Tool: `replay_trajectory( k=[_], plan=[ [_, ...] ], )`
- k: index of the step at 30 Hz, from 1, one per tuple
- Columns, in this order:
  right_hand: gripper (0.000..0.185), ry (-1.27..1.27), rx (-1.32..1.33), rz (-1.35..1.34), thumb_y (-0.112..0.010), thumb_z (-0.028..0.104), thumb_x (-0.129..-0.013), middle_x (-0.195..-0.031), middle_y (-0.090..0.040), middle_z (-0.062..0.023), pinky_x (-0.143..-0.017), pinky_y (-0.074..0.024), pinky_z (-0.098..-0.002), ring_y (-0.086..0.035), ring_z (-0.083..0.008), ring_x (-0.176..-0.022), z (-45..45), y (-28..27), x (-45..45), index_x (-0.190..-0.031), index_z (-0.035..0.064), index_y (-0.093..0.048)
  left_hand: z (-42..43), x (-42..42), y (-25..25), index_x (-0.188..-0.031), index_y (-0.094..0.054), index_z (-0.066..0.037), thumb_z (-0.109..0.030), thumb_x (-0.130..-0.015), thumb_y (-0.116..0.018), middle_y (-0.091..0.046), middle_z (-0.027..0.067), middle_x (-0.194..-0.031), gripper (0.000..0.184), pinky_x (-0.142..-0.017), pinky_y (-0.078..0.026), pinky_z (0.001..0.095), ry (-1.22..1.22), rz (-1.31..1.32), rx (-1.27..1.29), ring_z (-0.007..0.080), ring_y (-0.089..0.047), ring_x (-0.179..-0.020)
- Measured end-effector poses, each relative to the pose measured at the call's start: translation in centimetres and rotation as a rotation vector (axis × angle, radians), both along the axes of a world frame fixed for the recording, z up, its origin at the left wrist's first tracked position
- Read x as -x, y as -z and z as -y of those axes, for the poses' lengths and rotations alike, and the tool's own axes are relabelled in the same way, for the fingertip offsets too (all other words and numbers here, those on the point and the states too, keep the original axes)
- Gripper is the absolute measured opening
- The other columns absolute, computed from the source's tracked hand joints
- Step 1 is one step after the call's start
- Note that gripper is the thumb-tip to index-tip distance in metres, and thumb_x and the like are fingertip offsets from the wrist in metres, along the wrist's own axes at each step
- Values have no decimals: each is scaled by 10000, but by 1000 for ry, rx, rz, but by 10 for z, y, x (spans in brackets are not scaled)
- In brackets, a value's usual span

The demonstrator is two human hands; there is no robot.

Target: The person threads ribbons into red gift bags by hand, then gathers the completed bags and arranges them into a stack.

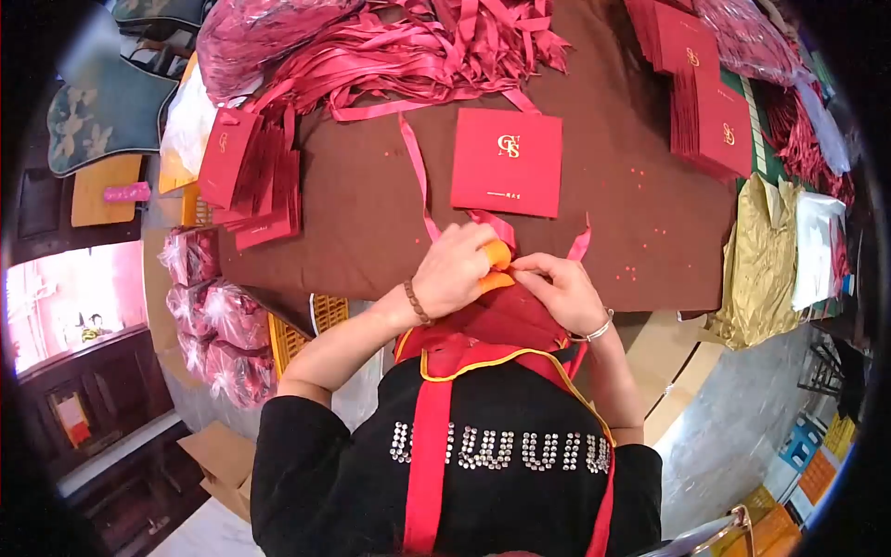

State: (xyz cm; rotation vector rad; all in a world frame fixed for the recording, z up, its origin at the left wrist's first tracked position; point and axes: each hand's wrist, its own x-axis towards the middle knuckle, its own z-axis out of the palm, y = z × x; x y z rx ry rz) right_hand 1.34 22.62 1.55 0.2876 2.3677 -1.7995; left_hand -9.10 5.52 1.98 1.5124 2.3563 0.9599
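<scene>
A square red gift bag (508,181) with a gold logo lies flat on the brown cloth, just beyond my hands. Red ribbon (493,225) comes from its near edge down to my fingers. My left hand (459,271), with orange covers on two fingers, is closed on the ribbon. Close beside it, my right hand (563,295) pinches with thumb and forefinger at the same spot; the ribbon part there is mostly hidden. One loose ribbon strand (417,172) runs up on the left, and a ribbon tip (580,243) sticks up behind my right hand.
A heap of red ribbons (418,65) covers the table's far side. Stacked red bags stand at left (269,200) and right (710,125). Gold wrapping (756,260) hangs at the right edge. Plastic-wrapped red bundles (232,343) sit below left, near a yellow basket (329,312).
</scene>
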Motion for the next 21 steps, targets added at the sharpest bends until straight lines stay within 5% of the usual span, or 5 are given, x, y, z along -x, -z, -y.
replay_trajectory(
  k=[4, 8, 10, 13, 21],
  plan=[
    [166, -3, -1, 22, -601, 106, -856, -797, -657, -83, -672, -475, -256, -617, -114, -725, 4, -7, -2, -989, 10, -626, -2, 11, -5, -774, -584, -89, -251, -676, -743, -547, 42, -854, 247, -661, -394, 363, 24, -27, -50, 254, -523, -757],
    [177, -16, -89, -47, -669, 166, -804, -762, -645, -90, -654, -480, -295, -634, -180, -685, 10, -8, -4, -905, 30, -616, 0, 32, -1, -813, -627, -47, -220, -801, -642, -587, 75, -771, 174, -718, -416, 352, 97, 423, 54, 262, -529, -787],
    [230, 20, -458, -206, -719, 247, -753, -695, -630, -66, -611, -461, -325, -608, -211, -631, 18, -12, -5, -843, 60, -620, -3, 38, -13, -845, -649, -32, -192, -831, -593, -596, 84, -787, 170, -733, -422, 355, 103, 454, 188, 264, -531, -803],
    [251, 104, -564, -293, -747, 301, -708, -586, -565, -35, -590, -401, -328, -550, -207, -550, 30, -12, -4, -772, 97, -615, -10, 44, -19, -849, -659, -33, -189, -825, -586, -608, 86, -802, 173, -739, -424, 357, 138, 466, 307, 263, -531, -821],
    [152, 133, -661, -474, -727, 229, -727, -595, -550, -25, -656, -363, -325, -539, -187, -592, 39, -4, -4, -761, 119, -628, -23, 45, -32, -874, -701, -150, -293, -827, -521, -527, 31, -1190, 234, -848, -350, 447, 361, 157, 655, 274, -438, -1075]
  ],
)
